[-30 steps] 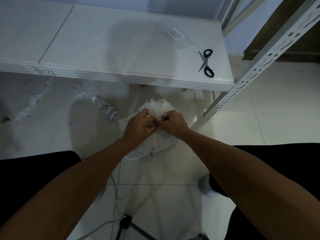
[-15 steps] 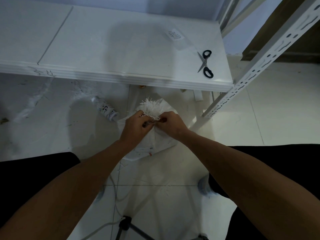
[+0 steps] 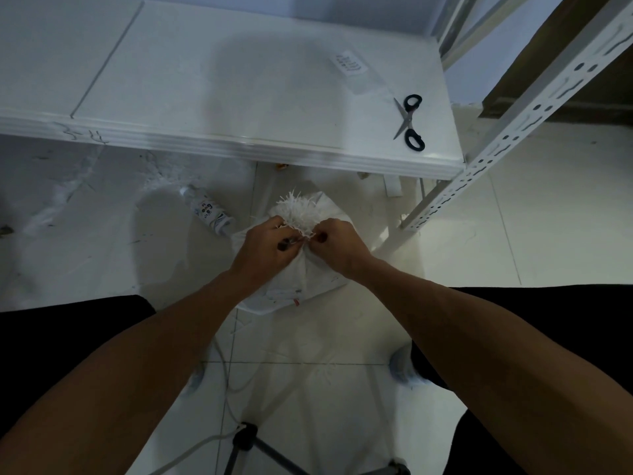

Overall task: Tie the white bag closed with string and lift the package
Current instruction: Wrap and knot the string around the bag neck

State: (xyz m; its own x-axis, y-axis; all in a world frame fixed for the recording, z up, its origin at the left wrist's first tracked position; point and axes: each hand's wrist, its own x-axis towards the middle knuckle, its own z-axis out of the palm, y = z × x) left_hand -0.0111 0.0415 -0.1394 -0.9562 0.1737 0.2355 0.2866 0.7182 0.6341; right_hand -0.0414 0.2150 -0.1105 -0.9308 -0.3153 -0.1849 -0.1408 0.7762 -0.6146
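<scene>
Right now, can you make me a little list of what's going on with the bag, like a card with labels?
bag: white bag sitting on the tiled floor, neck bunched, frayed top sticking up
left hand: left hand pinching at the neck
right hand: right hand pinching at the neck, close beside the left
string: thin bit between the hands; knot too small to tell
lifted: not yet
scissors: black-handled scissors lying on the white shelf, untouched
bottle: small bottle lying on the floor left of the bag
</scene>
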